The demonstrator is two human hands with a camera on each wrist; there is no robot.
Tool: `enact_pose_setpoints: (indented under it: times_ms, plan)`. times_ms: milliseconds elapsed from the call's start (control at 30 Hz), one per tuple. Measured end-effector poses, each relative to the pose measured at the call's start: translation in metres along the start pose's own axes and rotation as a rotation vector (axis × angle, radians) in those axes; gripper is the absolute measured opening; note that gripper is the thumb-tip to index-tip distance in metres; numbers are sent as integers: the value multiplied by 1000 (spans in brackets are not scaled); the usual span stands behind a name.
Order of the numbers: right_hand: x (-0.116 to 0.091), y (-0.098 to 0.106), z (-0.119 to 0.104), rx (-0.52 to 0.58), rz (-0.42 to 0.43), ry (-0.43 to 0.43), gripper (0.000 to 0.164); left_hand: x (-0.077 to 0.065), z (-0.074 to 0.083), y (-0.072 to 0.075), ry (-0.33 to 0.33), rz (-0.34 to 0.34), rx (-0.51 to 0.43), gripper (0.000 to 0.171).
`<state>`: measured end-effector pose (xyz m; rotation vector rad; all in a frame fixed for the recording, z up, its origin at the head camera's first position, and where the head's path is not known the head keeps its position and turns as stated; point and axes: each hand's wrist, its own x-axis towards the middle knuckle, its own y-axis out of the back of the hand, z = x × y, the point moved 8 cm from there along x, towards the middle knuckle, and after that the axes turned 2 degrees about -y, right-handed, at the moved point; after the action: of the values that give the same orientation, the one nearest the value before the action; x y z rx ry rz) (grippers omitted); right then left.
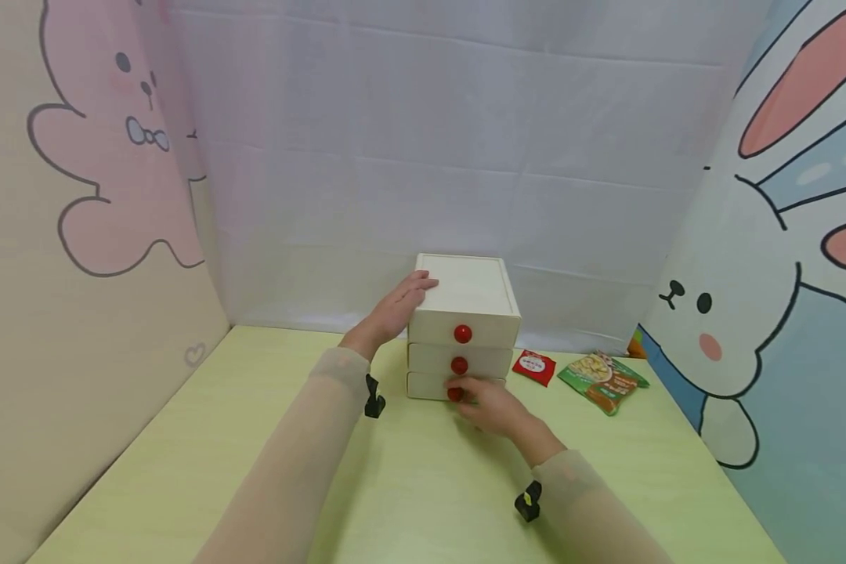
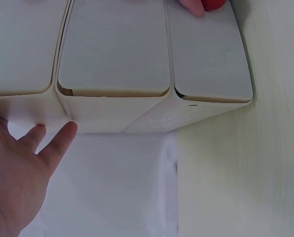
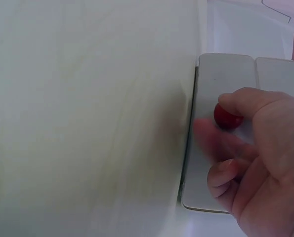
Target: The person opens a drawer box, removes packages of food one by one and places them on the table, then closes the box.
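Observation:
A small white drawer cabinet (image 1: 465, 286) stands on the table, with three stacked drawers and a round red knob on each. All three drawers look closed. My left hand (image 1: 395, 307) rests against the cabinet's upper left edge, its fingers spread; the left wrist view shows the thumb and fingers (image 2: 43, 143) along the side wall. At the lowest drawer, my right hand (image 1: 497, 407) has its thumb on the red knob (image 3: 228, 118), with a blurred index finger curled on the knob's other side. The remaining right-hand fingers are curled in towards the palm.
Right of the cabinet lies a small red packet (image 1: 533, 366), and beyond it a green and brown food packet (image 1: 602, 380). A white cloth (image 1: 366, 196) hangs behind the table (image 1: 423, 486). Panels with cartoon animals flank both sides.

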<state>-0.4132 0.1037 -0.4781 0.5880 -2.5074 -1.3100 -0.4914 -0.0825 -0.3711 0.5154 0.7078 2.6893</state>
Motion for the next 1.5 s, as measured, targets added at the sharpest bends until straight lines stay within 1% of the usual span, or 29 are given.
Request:
enact_pose_setpoints:
  times_ms: [100,233,500,667,867,1100,1400,1500]
  plan:
    - [3,-7,6,58,-8,-44,37,0,0,0,1,-6,10,57]
    - [4,-10,6,76,5,-72,34,0,2,2,1,-14,17,57]
    - [10,-9,-1,21,64,-57,26,-1,3,6,5,-19,15,56]
    - [11,-11,-1,14,78,-59,26,-1,1,8,8,-17,28,56]
    - [11,-11,0,-13,80,-69,25,-1,5,8,6,-3,32,54]
    - [10,-6,-4,-70,119,-26,23,2,6,6,15,1,58,55]
    - [5,-4,-5,-75,123,5,23,4,7,2,11,1,65,56]
    - [4,-3,-5,-78,117,-4,23,4,7,1,9,0,68,57]
